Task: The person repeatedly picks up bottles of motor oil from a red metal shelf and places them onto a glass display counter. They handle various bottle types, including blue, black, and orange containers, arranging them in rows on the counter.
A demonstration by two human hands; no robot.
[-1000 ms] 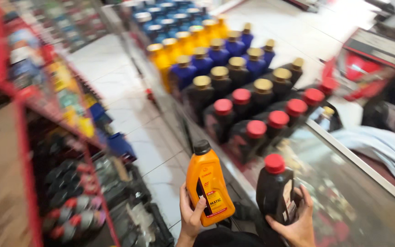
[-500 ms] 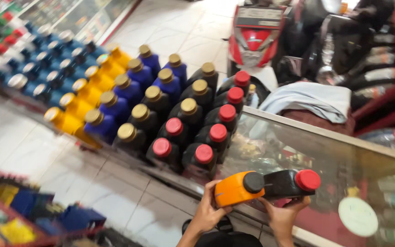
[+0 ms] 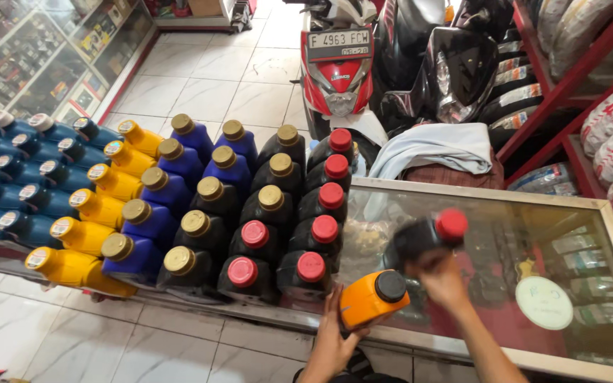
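Left hand (image 3: 331, 340) grips an orange bottle (image 3: 372, 299) and right hand (image 3: 443, 280) a black bottle (image 3: 423, 240) over the glass table (image 3: 569, 234); best set upright, flush beside the rows.

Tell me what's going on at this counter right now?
A person stands at a glass display counter covered with rows of capped bottles. Their left hand grips an orange bottle with a black cap at the counter's near edge. Their right hand holds a black bottle with a red cap, blurred, just above the glass beside the rows.
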